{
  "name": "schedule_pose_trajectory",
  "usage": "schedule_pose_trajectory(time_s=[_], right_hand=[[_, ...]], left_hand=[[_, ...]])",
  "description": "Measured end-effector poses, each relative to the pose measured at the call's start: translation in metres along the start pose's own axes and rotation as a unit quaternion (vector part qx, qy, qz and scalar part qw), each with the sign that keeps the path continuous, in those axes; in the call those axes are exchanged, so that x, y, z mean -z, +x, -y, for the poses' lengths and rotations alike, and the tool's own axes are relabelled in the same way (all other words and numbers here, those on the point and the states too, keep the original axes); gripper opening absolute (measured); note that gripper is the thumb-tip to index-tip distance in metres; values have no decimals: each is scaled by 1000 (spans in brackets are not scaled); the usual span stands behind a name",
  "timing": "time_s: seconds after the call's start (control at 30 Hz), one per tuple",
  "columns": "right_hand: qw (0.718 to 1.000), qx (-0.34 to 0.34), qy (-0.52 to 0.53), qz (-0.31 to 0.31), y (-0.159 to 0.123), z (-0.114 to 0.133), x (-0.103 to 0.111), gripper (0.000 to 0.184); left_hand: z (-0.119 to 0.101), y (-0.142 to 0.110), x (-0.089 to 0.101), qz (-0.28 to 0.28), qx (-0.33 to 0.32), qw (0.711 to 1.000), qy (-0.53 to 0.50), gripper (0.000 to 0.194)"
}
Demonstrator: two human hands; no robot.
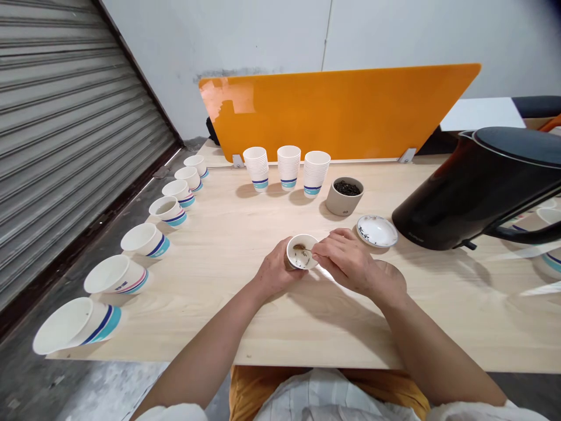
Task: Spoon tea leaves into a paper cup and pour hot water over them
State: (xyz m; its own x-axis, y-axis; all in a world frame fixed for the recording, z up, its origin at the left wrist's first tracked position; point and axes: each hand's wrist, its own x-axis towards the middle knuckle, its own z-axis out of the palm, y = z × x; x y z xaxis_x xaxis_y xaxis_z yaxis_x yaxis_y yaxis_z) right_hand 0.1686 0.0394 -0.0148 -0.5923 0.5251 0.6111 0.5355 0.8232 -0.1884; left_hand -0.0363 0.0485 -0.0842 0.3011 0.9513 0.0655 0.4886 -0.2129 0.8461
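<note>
Snugly, left hand cups a white cup; right hand pinches perhaps a spoon.

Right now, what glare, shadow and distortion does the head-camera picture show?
Head view: glare marks the orange panel; soft shadows lie beneath the left hand and right hand; wide-angle distortion slants the roller shutter and stretches the nearest paper cup.

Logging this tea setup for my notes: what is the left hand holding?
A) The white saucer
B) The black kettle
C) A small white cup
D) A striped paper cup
C. The left hand grips the small white cup, which has dark tea leaves inside, while the right hand reaches in with a thin spoon.
</note>
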Motion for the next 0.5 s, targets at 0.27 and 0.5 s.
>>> schedule_pose_trajectory(time_s=[0.27, 0.5], right_hand=[[997, -17, 80, 7, -3, -1, 0, 12], [999, -22, -29, -23, -2, 2, -1, 11]], left_hand=[[1, 1, -3, -16, -4, 1000, 20, 72], [-3, 0, 0, 2, 20, 1000, 21, 73]])
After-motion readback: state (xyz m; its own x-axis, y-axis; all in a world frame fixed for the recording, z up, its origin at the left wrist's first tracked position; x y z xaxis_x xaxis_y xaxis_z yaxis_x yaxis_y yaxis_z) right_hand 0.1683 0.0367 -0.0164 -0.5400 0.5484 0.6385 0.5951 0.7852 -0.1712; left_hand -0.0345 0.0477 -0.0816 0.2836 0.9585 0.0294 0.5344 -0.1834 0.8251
